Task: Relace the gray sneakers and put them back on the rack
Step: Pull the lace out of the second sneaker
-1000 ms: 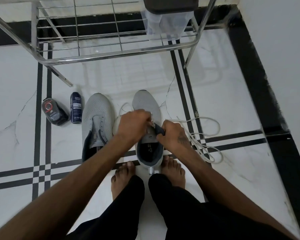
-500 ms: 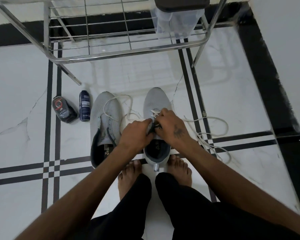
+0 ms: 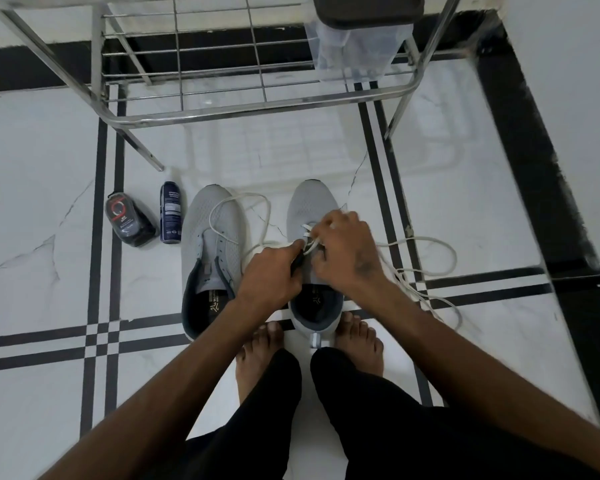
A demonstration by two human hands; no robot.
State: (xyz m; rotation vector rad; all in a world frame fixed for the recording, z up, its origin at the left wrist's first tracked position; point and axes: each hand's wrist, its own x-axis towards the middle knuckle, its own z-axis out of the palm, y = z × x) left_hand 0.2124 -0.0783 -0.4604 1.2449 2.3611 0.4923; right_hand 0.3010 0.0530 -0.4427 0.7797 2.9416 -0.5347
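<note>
Two gray sneakers stand side by side on the white floor, toes toward the rack. Over the eyelets of the right sneaker (image 3: 310,206), my left hand (image 3: 271,271) pinches the white lace (image 3: 243,199), which loops back across the left sneaker (image 3: 212,244). My right hand (image 3: 347,251) grips the same lace at the eyelets, and its other end trails in loops (image 3: 430,258) on the floor to the right. The left sneaker has no lace threaded. The steel shoe rack (image 3: 257,105) stands just beyond the sneakers.
A dark spray can (image 3: 170,213) and a dark polish bottle (image 3: 127,220) lie on the floor left of the sneakers. A clear container with a dark lid (image 3: 357,36) sits on the rack. My bare feet (image 3: 260,355) flank the right sneaker's heel. A wall rises at right.
Both hands have moved forward from the right sneaker's tongue to its front eyelets. The lace has been drawn out into a loop lying over the left sneaker.
</note>
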